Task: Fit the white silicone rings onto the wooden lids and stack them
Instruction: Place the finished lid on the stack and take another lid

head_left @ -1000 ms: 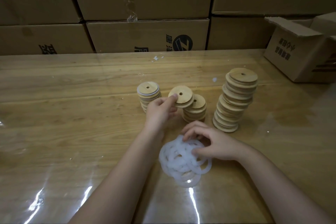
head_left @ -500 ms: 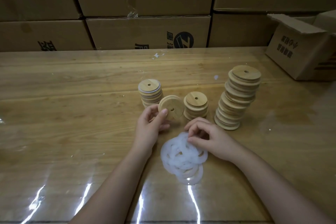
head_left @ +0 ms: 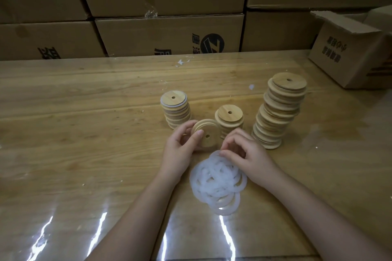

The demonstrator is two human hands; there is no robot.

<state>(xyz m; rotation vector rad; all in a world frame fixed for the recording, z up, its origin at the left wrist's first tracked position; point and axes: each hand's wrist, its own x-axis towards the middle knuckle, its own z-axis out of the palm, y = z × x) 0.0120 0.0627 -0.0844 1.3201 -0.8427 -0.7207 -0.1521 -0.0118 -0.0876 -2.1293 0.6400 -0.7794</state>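
While the left hand holds one lid up on its edge at mid-frame, the right hand sits just beside it, right of centre. The left thumb presses the lid's near face and the fingers curl round its far rim. The lid tilts, its flat face and small centre hole turned toward the viewer. The right hand's curled fingertips pinch the far edge of the rings, a loose pile of thin, white, translucent silicone hoops lying flat just below both hands. The held lid hangs just above the pile's far edge.

Every lid is a round, pale wooden disc with a stepped rim and a centre hole. Three stacks stand behind the hands. The left stack is short, with a white ring showing under its top lid. The middle stack is shortest, bare wood, partly hidden by the hands. The tall stack, at right, is uneven and leans slightly.

The table is grained wood under a glossy clear sheet that catches streaks of light along the bottom of the frame. Narrow gaps separate the stacks. The table runs wide to the left. Its far edge meets a wall of cardboard boxes across the top, and an open box sits at the upper right, well apart from the tall stack.
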